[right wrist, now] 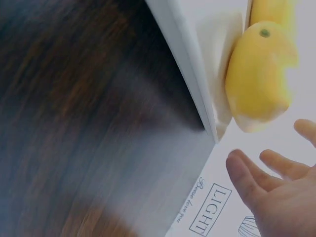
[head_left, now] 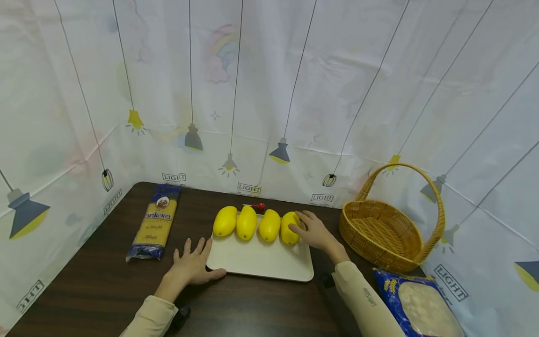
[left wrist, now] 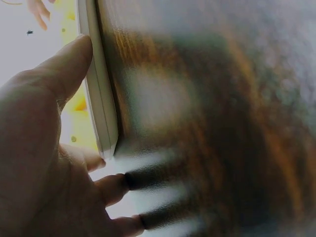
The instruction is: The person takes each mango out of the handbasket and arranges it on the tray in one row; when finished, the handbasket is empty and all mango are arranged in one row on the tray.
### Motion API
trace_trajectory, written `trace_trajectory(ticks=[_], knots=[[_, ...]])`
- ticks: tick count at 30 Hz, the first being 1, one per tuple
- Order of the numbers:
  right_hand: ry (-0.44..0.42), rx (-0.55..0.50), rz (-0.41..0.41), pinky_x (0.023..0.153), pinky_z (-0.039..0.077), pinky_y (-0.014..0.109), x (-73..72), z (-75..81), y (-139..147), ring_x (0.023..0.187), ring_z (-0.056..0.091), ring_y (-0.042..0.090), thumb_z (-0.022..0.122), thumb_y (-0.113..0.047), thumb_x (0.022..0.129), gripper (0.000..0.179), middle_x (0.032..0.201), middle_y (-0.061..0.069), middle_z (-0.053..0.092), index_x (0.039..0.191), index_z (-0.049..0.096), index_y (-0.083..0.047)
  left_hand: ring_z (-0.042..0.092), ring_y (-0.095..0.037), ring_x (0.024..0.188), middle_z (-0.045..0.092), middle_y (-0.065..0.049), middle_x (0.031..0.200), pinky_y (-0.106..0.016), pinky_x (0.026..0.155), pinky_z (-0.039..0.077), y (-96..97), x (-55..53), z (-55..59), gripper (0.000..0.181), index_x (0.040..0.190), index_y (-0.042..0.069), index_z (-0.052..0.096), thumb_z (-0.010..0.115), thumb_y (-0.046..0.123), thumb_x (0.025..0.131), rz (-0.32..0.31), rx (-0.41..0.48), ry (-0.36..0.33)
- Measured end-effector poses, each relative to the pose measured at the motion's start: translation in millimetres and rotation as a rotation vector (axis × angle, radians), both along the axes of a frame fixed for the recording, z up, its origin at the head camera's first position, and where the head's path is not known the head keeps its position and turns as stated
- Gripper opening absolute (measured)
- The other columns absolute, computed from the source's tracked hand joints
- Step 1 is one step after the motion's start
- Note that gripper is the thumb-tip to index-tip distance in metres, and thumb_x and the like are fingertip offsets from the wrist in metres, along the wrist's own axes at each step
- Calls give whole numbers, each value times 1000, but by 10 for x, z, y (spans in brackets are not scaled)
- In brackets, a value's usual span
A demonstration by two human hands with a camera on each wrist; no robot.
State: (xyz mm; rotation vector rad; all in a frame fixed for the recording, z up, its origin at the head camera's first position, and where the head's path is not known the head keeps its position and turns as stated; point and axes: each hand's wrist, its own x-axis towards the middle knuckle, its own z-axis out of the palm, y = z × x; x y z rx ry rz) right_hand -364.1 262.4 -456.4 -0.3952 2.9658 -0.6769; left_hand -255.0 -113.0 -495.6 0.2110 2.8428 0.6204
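Several yellow mangoes stand in a row along the far side of a white tray (head_left: 261, 260) in the head view. My left hand (head_left: 191, 267) lies at the tray's near left corner, fingers spread. Its thumb rests against the tray's front rim (left wrist: 98, 84) in the left wrist view. Beside the rightmost mango (head_left: 289, 229), my right hand (head_left: 316, 232) is held with loosely extended fingers. The right wrist view shows a gap between those fingers and the mango (right wrist: 259, 74); whether any fingertip touches it is hard to tell.
A blue and yellow pasta packet (head_left: 153, 222) lies to the left. On the right stand a wicker basket (head_left: 379, 229) with a tall handle and a blue packet (head_left: 425, 304) with a pale window. A small red-ended stick (head_left: 260, 206) lies behind the tray, before the patterned curtain (head_left: 269, 93).
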Motion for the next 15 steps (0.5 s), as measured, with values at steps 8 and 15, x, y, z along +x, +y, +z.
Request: trace_trajectory(ticks=[8, 15], knots=[[15, -2, -101, 116, 29, 69, 125, 72, 108, 150, 28, 49, 47, -64, 98, 82, 165, 23, 23, 160, 27, -14, 14, -61, 149, 26, -25, 164, -83, 110, 15, -38, -40, 53, 111, 161, 9, 24, 62, 77, 81, -11, -27, 28], [43, 51, -138, 114, 29, 71, 313, 141, 181, 148, 28, 52, 44, -69, 97, 86, 165, 24, 23, 160, 27, -13, 31, -60, 143, 37, -26, 159, -79, 108, 28, -83, -74, 143, 98, 155, 5, 37, 60, 71, 87, -6, -54, 88]])
